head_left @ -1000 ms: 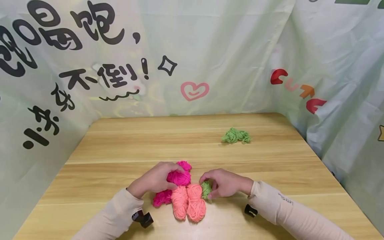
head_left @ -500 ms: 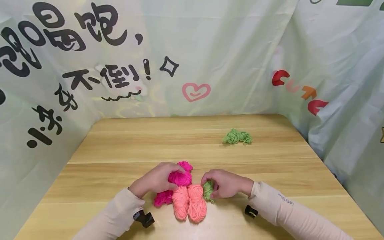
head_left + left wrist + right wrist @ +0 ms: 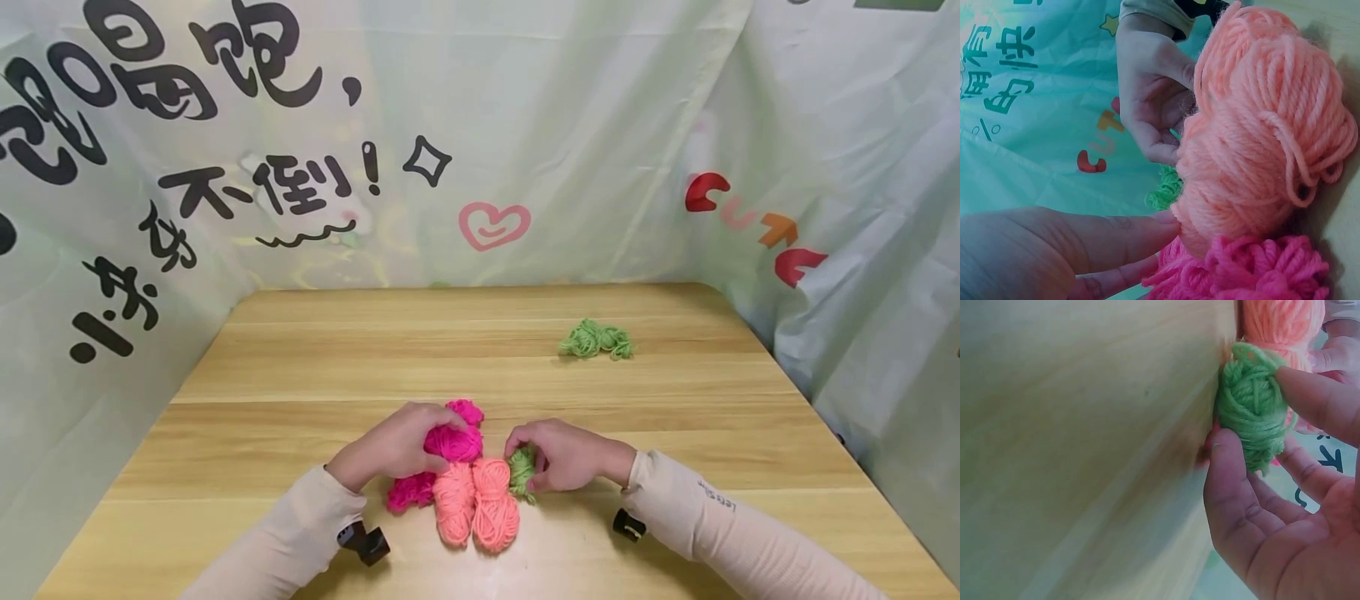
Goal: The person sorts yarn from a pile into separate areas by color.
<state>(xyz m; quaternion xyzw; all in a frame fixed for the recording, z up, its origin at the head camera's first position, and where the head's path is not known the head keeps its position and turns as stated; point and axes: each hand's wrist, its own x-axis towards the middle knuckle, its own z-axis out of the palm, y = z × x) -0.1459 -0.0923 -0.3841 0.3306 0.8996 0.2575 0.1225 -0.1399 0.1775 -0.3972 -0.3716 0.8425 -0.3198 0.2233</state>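
Observation:
In the head view my left hand [image 3: 393, 442] grips a magenta ball of yarn [image 3: 459, 443], fingers over its top and thumb at its near side. The left wrist view has that thumb right at the edge of a coral skein [image 3: 1241, 137]. Two coral skeins, left [image 3: 454, 507] and right [image 3: 496, 510], lie side by side in front of the ball. My right hand [image 3: 566, 457] holds a small green ball of yarn [image 3: 1254, 406] between thumb and fingers, close against the right coral skein.
More magenta yarn [image 3: 411, 493] lies at the cluster's left, and another magenta piece [image 3: 467, 411] sits behind it. Farther back on the wooden table [image 3: 337, 350] is a loose green yarn bundle [image 3: 596, 339]. Printed curtains [image 3: 585, 150] stand around the table's back and sides.
The head view has shifted slightly. Both hands keep their holds, and the yarn pieces stay in nearly the same arrangement.

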